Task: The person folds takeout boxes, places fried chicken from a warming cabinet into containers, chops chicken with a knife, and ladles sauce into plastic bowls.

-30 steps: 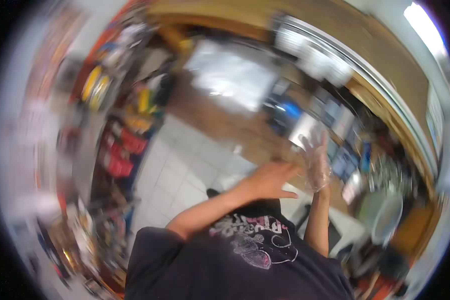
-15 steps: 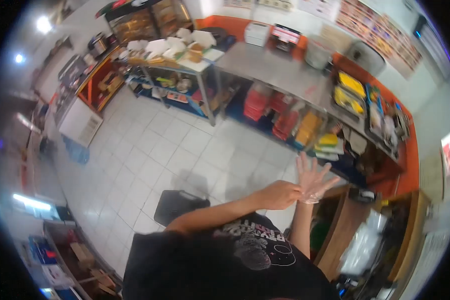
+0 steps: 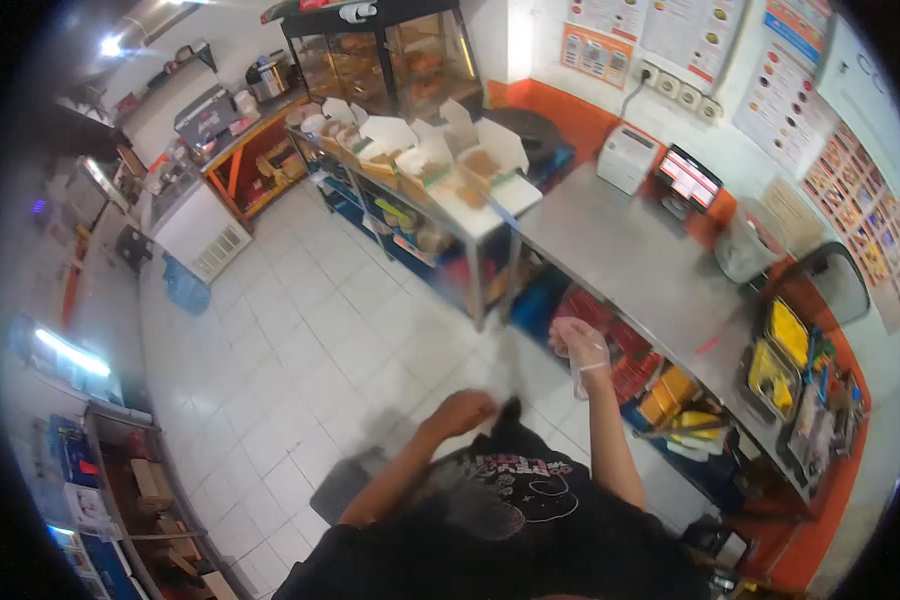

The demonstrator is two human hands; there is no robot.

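Note:
A clear plastic glove covers my right hand [image 3: 581, 343], whose fingers are curled in; it is raised in front of the red items under the steel counter [image 3: 620, 255], and whether anything is inside it is hidden. My left hand [image 3: 464, 411] is bare and loosely curled over the tiled floor, apart from the right; blur hides its fingertips. Open white boxes with food [image 3: 485, 165] stand on the white-topped table [image 3: 470, 215] further ahead.
A glass display case [image 3: 390, 60] is behind the boxes. The steel counter bears a white printer [image 3: 627, 160], a screen [image 3: 690, 178] and trays of yellow food [image 3: 773, 378]. A white chest [image 3: 202, 235] and a blue bag [image 3: 185, 287] are at the left.
The view has swung from the wooden bench round to the counters and boxes. My left hand has let go of the glove's cuff and moved left; my gloved right hand's spread fingers have curled.

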